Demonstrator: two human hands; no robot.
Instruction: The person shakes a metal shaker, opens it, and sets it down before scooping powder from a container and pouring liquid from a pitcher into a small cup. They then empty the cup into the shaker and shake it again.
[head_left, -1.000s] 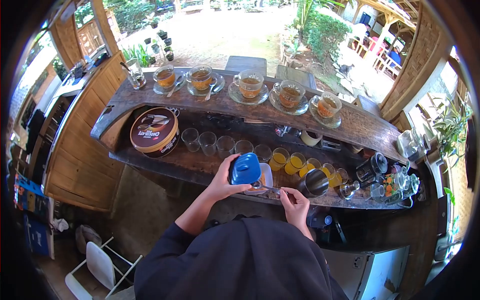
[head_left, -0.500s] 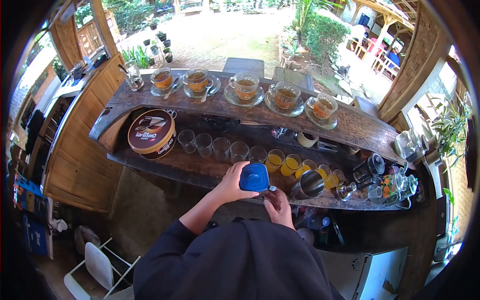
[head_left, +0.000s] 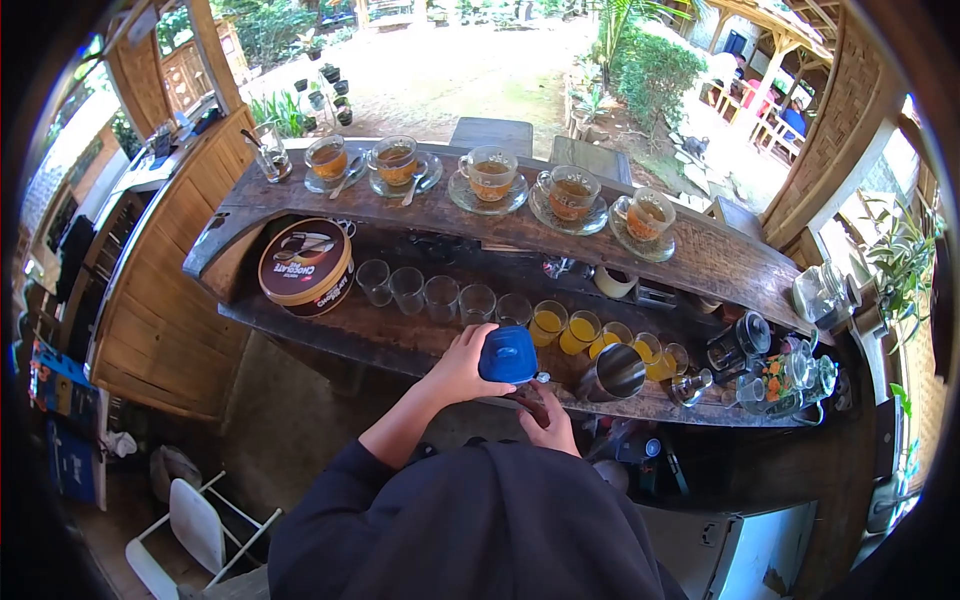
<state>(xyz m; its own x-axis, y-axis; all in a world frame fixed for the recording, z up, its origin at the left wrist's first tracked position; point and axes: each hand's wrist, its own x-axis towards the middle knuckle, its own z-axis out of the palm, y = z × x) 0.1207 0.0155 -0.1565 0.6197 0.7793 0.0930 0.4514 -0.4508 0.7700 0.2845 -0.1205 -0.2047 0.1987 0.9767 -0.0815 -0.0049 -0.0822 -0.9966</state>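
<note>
My left hand (head_left: 455,372) is wrapped round a small squarish container with a blue lid (head_left: 508,355), held at the front edge of the counter. Just below its lower right corner is my right hand (head_left: 550,425), thumb and fingers apart and the fingertips partly in shadow under the container. A small silvery piece (head_left: 542,378) shows at those fingertips. Behind the container stand several clear glasses (head_left: 441,297), and to its right are several glasses of yellow drink (head_left: 581,330). A steel cup (head_left: 613,372) stands to the right of my right hand.
On the upper shelf (head_left: 720,232) stand several glass cups of tea (head_left: 490,175) on saucers. A round chocolate tub (head_left: 305,265) is at the left. Toward the right are a dark-lidded jar (head_left: 738,342) and a flowered glass pitcher (head_left: 785,372). A white chair (head_left: 197,518) stands behind at lower left.
My right hand has shifted slightly down and its thumb and fingers have spread further apart. The left hand and blue-lidded container have stayed almost in place.
</note>
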